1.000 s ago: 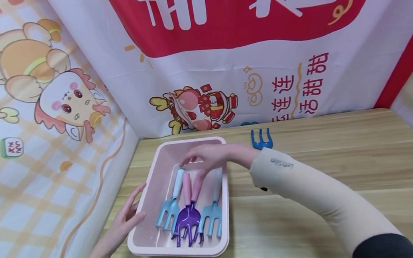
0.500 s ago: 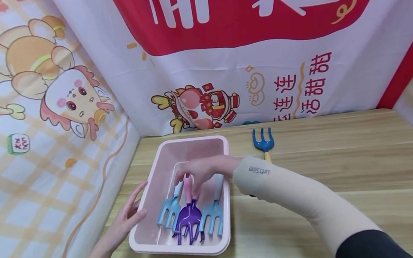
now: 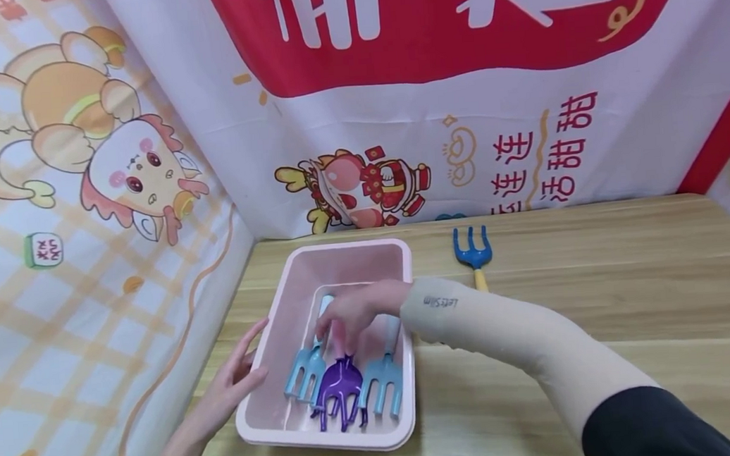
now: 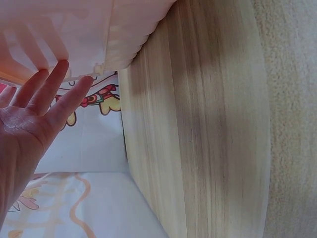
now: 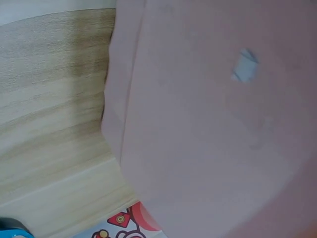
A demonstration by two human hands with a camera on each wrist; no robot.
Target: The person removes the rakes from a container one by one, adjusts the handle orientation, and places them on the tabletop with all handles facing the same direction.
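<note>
A: What does the right hand hold?
B: A purple fork, by its pink handle. The fingers bend over the handle and pinch it, and it shows between finger and thumb. How hard they squeeze cannot be told.
A: Where does the fork lie?
B: Inside the pink tub. Its head is below the grip, prongs pointing toward the person. More purple prongs show among its own, so another head seems to overlap it.
A: And beside the grip?
B: A light blue fork lies just to its left, with the upper end of its handle showing past the knuckles. A second light blue one lies to its right, by the tub's right wall.
A: And the left hand?
B: It is left of the grip, outside the tub, fingers spread and fingertips at the outer wall.
A: Anything farther off?
B: Beyond the grip and to its right, a dark blue fork with a yellow handle lies on the wooden table. The beige sleeve covers the lower part of that handle. A printed cloth hangs behind the table.
A: Does the right wrist view help?
B: Little; pink plastic fills most of it, and the fingertips cannot be made out.
</note>
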